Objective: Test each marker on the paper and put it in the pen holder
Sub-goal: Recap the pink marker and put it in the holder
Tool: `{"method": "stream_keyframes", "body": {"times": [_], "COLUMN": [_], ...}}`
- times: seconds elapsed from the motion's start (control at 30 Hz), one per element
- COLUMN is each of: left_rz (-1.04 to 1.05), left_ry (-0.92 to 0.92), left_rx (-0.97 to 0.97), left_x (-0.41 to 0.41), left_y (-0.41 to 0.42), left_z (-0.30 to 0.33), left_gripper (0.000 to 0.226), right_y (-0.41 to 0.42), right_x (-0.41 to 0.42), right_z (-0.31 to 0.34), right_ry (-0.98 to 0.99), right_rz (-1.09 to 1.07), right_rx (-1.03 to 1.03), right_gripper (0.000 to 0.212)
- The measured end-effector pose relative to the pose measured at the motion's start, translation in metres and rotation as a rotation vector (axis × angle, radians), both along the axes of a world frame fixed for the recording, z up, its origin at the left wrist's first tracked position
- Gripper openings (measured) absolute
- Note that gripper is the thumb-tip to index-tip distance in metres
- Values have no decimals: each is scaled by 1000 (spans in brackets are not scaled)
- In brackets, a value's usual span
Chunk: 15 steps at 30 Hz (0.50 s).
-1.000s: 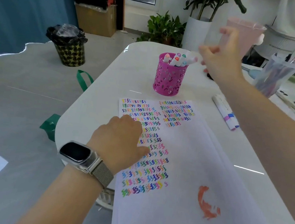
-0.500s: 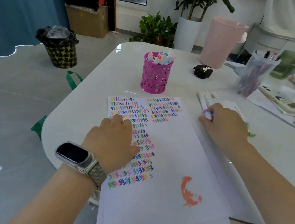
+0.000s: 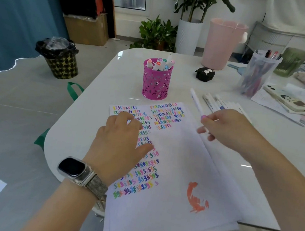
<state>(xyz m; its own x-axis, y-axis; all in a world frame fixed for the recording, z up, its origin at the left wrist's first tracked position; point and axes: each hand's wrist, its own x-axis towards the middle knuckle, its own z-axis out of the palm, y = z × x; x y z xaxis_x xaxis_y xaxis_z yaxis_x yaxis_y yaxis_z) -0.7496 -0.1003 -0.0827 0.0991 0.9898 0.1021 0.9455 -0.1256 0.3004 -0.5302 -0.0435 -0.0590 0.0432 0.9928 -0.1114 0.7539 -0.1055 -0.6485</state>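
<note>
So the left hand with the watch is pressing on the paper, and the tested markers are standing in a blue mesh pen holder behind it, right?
Not quite: the perforated metal pen holder is pink, not blue, as the head view shows. The rest holds: the left hand, with the watch on its wrist, rests on the white scribbled paper, and the capped white markers stand in the holder behind it.

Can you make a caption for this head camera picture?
Left hand steadies the scribbled paper while right hand picks a marker.

A white table point(image 3: 95, 108) carries paper point(image 3: 180, 166) and a pink pen holder point(image 3: 156, 81). Loose markers point(image 3: 218, 102), a clear cup point(image 3: 257, 74) and a notebook point(image 3: 288, 99) lie nearby.
</note>
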Motion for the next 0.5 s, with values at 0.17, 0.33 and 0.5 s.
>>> {"method": "stream_keyframes", "body": {"times": [0.17, 0.33, 0.5], "left_rz": [-94, -175, -158], "left_ry": [-415, -362, 34], "left_rx": [-39, 59, 169], "left_x": [13, 16, 15], "left_y": [-3, -6, -12], "left_z": [8, 5, 7], "left_gripper": [45, 24, 20], "right_y": [-36, -31, -21], "right_x": [-33, -55, -59], "right_z": [-4, -15, -3], "right_ry": [593, 736, 1547], "right_rz": [171, 199, -68], "right_rx": [-146, -149, -345], "right_gripper": [14, 17, 50]}}
